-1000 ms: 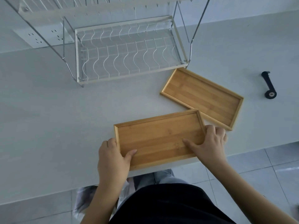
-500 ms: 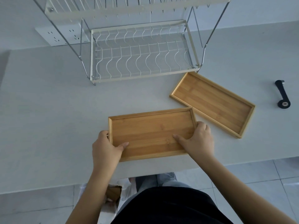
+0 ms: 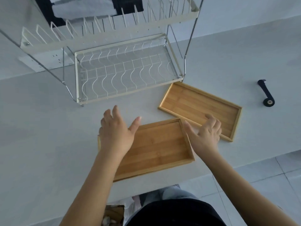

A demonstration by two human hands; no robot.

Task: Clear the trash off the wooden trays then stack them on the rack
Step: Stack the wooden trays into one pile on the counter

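Two empty wooden trays lie on the white counter. The near tray (image 3: 156, 147) rests at the counter's front edge. Over its left end hovers my left hand (image 3: 115, 132), fingers spread and holding nothing. My right hand (image 3: 205, 132) is open beside the near tray's right end, its fingers over the near corner of the far tray (image 3: 195, 103), which lies at an angle. The white wire dish rack (image 3: 123, 74) stands behind the trays, its lower shelf empty. Neither tray has trash on it.
A black tape roll (image 3: 268, 99) with a loose strip lies at the right. A white power strip (image 3: 47, 60) sits behind the rack's left side. Below the counter edge are a bag with trash (image 3: 114, 214), tiled floor and my dark clothing.
Both hands have let go of the near tray and lifted off with fingers spread. The tray now lies flat on the counter. The camera has tilted up, showing the rack's upper tier.
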